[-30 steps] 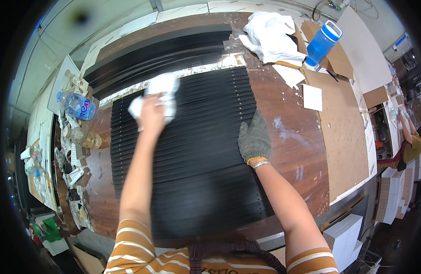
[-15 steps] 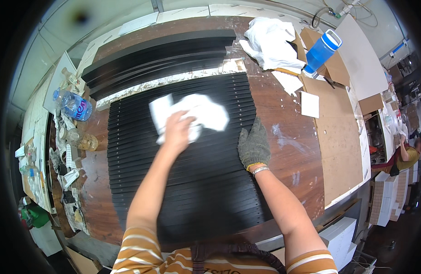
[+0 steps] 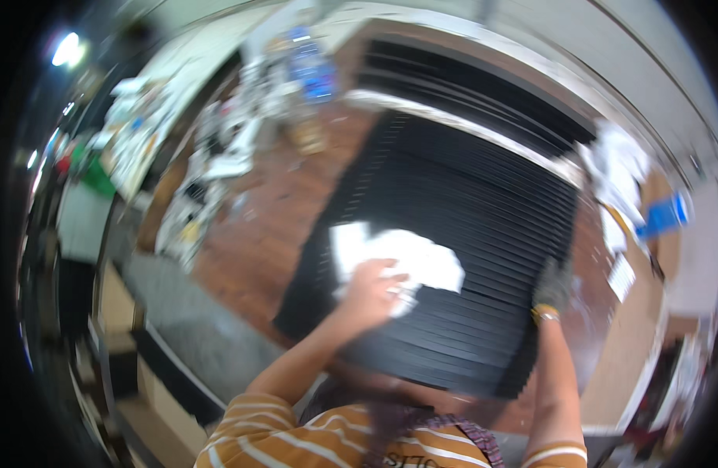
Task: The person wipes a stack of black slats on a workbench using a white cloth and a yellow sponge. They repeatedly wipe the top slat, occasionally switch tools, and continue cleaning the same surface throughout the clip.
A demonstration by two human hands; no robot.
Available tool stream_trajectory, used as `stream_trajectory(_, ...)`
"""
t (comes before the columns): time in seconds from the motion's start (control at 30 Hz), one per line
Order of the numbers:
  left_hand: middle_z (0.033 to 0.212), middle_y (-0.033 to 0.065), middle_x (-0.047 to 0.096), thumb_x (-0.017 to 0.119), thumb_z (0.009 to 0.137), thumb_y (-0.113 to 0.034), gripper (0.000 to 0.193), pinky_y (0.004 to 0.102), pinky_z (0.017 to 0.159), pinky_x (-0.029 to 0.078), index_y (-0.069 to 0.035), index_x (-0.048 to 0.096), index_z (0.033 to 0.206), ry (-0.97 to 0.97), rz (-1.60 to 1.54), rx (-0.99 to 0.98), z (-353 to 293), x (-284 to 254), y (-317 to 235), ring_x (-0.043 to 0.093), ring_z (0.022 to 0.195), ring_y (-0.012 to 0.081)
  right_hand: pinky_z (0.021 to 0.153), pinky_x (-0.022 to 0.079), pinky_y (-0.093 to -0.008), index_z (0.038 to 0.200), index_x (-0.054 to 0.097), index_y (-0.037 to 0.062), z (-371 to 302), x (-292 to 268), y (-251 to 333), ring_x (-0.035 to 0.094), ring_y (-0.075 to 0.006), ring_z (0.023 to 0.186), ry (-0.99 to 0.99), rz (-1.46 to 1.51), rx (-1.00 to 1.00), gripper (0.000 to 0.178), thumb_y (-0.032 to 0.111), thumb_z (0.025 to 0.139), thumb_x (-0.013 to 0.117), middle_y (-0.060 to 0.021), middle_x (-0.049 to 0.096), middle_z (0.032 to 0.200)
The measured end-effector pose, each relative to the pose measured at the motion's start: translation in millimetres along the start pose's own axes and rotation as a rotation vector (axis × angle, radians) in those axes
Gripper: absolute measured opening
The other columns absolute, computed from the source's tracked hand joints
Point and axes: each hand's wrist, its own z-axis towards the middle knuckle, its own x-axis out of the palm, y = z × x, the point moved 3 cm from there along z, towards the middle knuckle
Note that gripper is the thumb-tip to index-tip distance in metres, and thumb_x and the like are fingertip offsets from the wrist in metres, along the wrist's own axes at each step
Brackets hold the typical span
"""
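Observation:
Side by side on the brown table lie many long black strips (image 3: 468, 195), forming a wide flat panel with small marks along both ends. My bare left hand (image 3: 372, 292) is closed on a crumpled white cloth (image 3: 421, 261) that rests on the lower left part of the strips. At the panel's right edge is my right hand (image 3: 554, 288), in a dark grey knitted glove with a yellow cuff. It lies along the strip ends; motion smears its fingers. A second group of black strips (image 3: 468, 86) lies behind a whitish, paint-marked bar (image 3: 452, 121).
Left on the table (image 3: 242, 273) stand a large blue-tinted bottle (image 3: 312, 74) and a jar with yellowish contents (image 3: 306, 136), near cluttered scraps. At right are white bags (image 3: 618, 168), a blue drink bottle (image 3: 664, 216) and brown cardboard (image 3: 628, 351).
The view has swung to the left and tilted, with blur. My left hand has moved with the cloth toward the panel's near left part. My right hand stays by the right edge.

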Motion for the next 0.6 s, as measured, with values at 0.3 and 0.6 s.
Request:
stream_trajectory(0.3,0.105,0.0098,0.075,0.079,0.081,-0.011,0.016,0.0432,0.091,0.047,-0.015,0.083,0.097,-0.456,0.291,-0.253,-72.0,-147.7,105.5,0.069,0.106,0.0278,0.118,0.039,-0.0483,0.160,0.040,0.0048,18.8,11.7,-15.4,0.049,-0.0416,0.143,0.026,-0.252,0.112,0.065,0.042,0.107,0.047,-0.0220,0.049,0.158)
stream_trajectory(0.6,0.122,0.0074,0.072,0.078,0.083,-0.015,0.025,0.0513,0.101,0.043,-0.013,0.080,0.108,-0.405,0.731,-0.341,-49.4,-203.4,177.6,0.061,0.120,0.0270,0.114,0.042,-0.0498,0.160,0.040,0.0106,11.4,2.8,-8.8,0.052,-0.0419,0.139,0.016,-0.238,0.128,0.065,0.044,0.106,0.049,-0.0205,0.053,0.155)
